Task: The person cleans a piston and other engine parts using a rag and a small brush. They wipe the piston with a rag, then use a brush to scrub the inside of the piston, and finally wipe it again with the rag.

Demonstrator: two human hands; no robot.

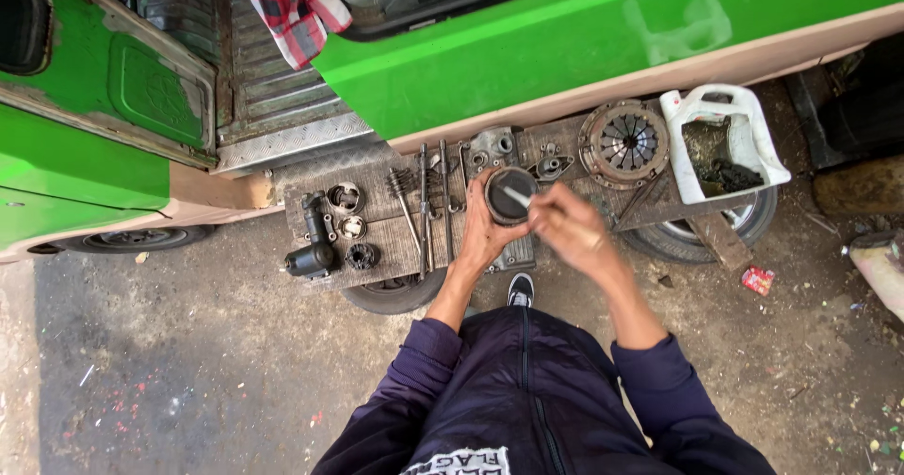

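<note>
Two hands at work, both mine. My left hand (483, 233) is cupped around a round dark metal part (509, 195), fingers wrapped on its 9 o'clock side, holding it just above the board (377, 235). My right hand (568, 223) is pinched shut on a thin pale tool (517, 195), whose tip lies across the face of the round part; what kind of tool it is I cannot tell. One board lies across two tyres (702, 233), one under each end. On it, at 9 o'clock of my hands, several long thin rods and bolts (426, 207), hard to count where they overlap. Further toward 9 o'clock, two pistons (347, 211) close together, one small black ring-shaped part (361, 256), and one black cylindrical unit (314, 249) at the board's end. At 12 o'clock of the round part, one grey cast housing (491, 145). At 2 o'clock, one clutch pressure plate (623, 143). Beyond it, at 3 o'clock, one cut-open white jug (723, 141) with dark bits inside. One green vehicle (584, 32) stands along the 12 o'clock side, with one red checked cloth (287, 4) hanging on it. One black shoe (520, 289) shows at 6 o'clock of the board.
</note>
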